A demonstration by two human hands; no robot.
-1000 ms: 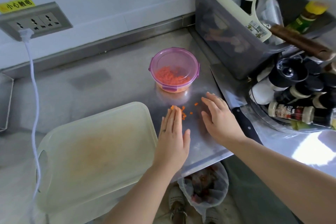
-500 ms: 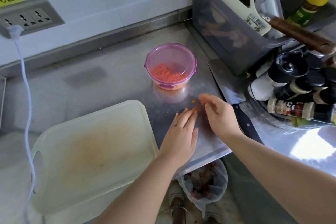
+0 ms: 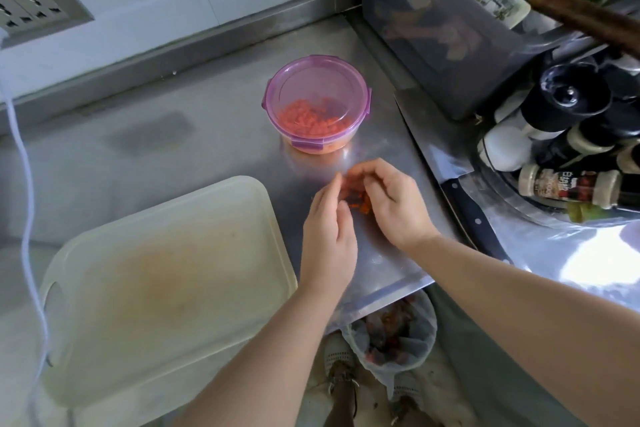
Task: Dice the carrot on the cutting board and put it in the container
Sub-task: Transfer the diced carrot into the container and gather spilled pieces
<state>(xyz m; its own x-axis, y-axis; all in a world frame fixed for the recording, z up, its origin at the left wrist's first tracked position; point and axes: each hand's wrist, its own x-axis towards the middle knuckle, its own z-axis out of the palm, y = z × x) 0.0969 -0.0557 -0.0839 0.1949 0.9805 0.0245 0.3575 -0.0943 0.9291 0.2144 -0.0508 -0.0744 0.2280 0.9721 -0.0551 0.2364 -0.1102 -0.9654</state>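
Brushed stainless steel forms the desk (image 3: 207,135), backed by a pale wall with a grey socket plate (image 3: 31,7) and a white cable (image 3: 24,184) hanging from it.

At the centre we see two bare hands meeting over a small heap of loose carrot pieces (image 3: 361,202) that lies on the steel, just in front of the container (image 3: 269,104). The left hand (image 3: 329,236) is open, its fingers nearly straight and close together, the fingertips against the left side of the heap. The right hand (image 3: 394,204) is curled over the heap from the right, its fingers bent round the orange bits; this part is blurred, so we cannot count the pieces.

The container is round and clear with a purple rim and small purple clips. It stands upright on the desk and holds a layer of diced carrot (image 3: 311,121) – small, bright orange cubes.

To the left lies the cutting board (image 3: 156,270), a translucent white plastic rectangle with rounded corners, a handle slot and a faint orange stain. To the right a knife (image 3: 474,218) with a broad steel blade and dark riveted handle lies flat on the desk. Beyond it are a smoky grey plastic bin (image 3: 433,45) and a cluster of spice bottles (image 3: 568,184) – mostly black-capped.
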